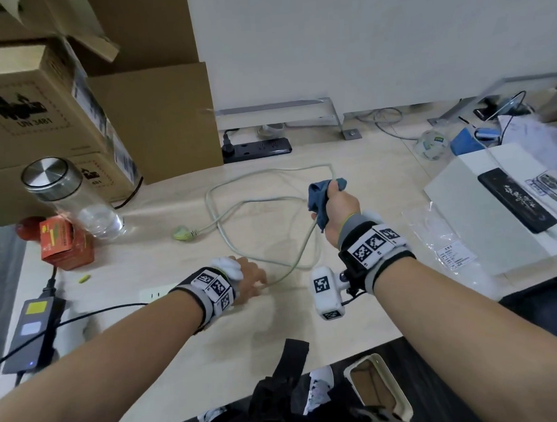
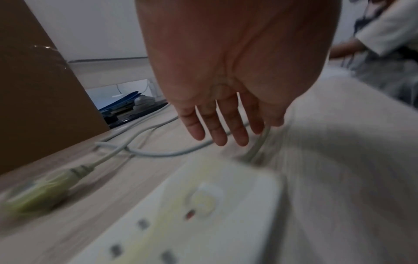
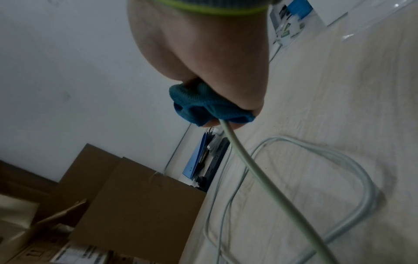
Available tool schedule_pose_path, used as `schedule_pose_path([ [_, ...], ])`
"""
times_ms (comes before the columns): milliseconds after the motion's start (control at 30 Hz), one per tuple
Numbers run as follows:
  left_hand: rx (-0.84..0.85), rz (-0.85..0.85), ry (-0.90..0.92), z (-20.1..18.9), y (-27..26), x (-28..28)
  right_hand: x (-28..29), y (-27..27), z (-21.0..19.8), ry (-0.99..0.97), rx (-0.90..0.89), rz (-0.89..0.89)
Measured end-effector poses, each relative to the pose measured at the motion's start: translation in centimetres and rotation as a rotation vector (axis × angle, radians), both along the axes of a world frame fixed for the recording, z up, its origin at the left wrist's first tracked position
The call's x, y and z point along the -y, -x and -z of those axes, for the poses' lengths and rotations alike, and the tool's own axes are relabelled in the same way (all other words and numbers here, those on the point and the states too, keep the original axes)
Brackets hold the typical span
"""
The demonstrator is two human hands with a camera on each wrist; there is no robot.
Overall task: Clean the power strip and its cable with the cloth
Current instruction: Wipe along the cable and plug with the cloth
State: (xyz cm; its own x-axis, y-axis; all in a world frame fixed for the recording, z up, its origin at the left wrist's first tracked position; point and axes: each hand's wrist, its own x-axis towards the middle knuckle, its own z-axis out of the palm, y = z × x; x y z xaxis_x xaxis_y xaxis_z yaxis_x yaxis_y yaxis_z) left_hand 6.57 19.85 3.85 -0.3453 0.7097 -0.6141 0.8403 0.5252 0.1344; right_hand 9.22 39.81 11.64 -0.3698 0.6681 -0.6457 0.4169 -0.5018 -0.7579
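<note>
- Gripping the blue cloth (image 1: 318, 199) around the raised cable (image 3: 260, 180), the right hand (image 1: 341, 208) was seen fisted.
- Left hand (image 2: 226, 75) was held open, fingers straight, above the cable.
- White power strip (image 2: 203, 214) was observed on the desk (image 1: 213, 357), under the left wrist.

My right hand (image 1: 339, 205) grips blue cloth (image 1: 318, 196) around raised cable (image 1: 225, 194); left hand (image 1: 250, 279) flat on desk (image 1: 181, 342) by the cable.

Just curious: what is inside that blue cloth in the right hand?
The pale cable runs into the blue cloth, which the right hand grips around it. The wrapped stretch is hidden.
</note>
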Motion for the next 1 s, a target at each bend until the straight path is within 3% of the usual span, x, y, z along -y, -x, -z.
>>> schedule_pose_path([
  [133,0.437,-0.393,-0.490,-1.1,-1.4,-2.6,-0.3,0.0,0.3,0.021,-0.009,0.018],
  [267,0.706,-0.745,-0.595,-2.7,-2.2,-5.6,-0.2,0.1,0.1,0.031,-0.039,0.012],
  [333,0.735,-0.852,-0.616,-3.4,-2.1,-6.1,0.0,-0.1,-0.1,-0.004,0.005,-0.041],
  [467,0.746,-0.948,-0.716,-3.6,-1.3,-6.3,1.4,-0.6,-0.1,-0.155,0.087,-0.216],
  [600,0.791,-1.009,-0.778,-3.8,-1.5,-6.4,3.7,-1.3,0.4,-0.221,0.055,-0.344],
  [833,0.726,-1.092,-0.763,-4.2,-1.6,-6.5,4.6,-1.4,1.4,-0.216,0.117,-0.387],
  [1000,0.784,-1.024,-0.748,-4.7,-2.2,-6.3,3.7,-0.3,0.5,-0.208,0.175,-0.313],
])
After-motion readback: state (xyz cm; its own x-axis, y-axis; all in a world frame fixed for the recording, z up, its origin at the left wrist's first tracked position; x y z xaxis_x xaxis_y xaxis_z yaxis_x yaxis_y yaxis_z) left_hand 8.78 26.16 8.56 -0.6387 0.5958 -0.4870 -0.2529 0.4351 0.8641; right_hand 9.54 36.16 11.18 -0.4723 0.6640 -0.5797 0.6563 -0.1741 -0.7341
